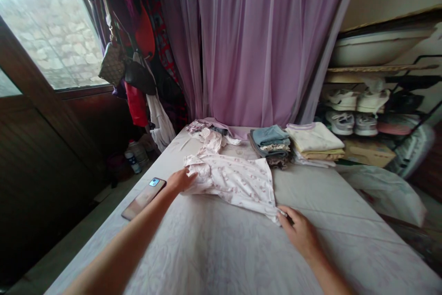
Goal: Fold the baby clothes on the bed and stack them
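On bed (214,253), pink floral garment (235,180), long axis far-left to near-right.

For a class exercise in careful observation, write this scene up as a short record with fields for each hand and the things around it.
Left hand: on the edge of a pink printed shirt
Right hand: at the shirt's lower corner
Beside left hand: phone
Underneath: patterned sheet
Farther on: blue folded stack, cream folded stack
Background: lilac curtain, shoes

Pale pink floral garment (235,180), spread unfolded and rumpled, one end bunched toward twelve o'clock, hem corner toward four.
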